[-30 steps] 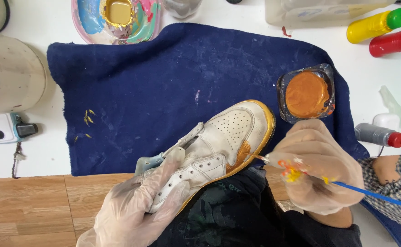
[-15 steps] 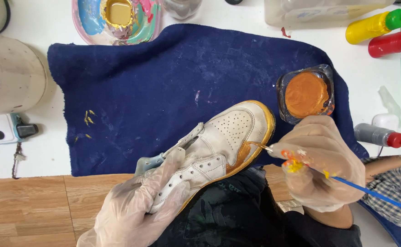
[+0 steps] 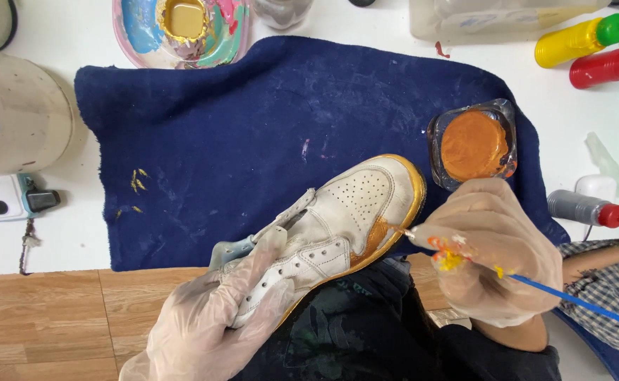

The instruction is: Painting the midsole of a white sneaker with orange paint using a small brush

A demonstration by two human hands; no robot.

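A white sneaker (image 3: 348, 204) with a gold-painted sole edge lies tilted over my lap, toe pointing up and right. My left hand (image 3: 214, 317), in a clear glove, grips its heel and ankle part. In its own clear glove, smeared with orange and yellow paint, my right hand (image 3: 489, 250) holds a thin blue-handled paintbrush (image 3: 570, 300). The brush tip touches the shoe's side by a gold patch near the sole. A small clear cup of orange-gold paint (image 3: 473, 144) stands just above my right hand.
A dark blue towel (image 3: 253, 134) covers the white table (image 3: 90, 243). A colourful paint palette (image 3: 182, 25) sits at the top. Yellow (image 3: 577, 39) and red (image 3: 609, 67) squeeze bottles lie top right, a grey red-tipped bottle (image 3: 584, 208) at right, a beige tub (image 3: 13, 113) at left.
The brush tip has crept slightly along the shoe's side toward the toe. My left hand and the shoe have stayed put.
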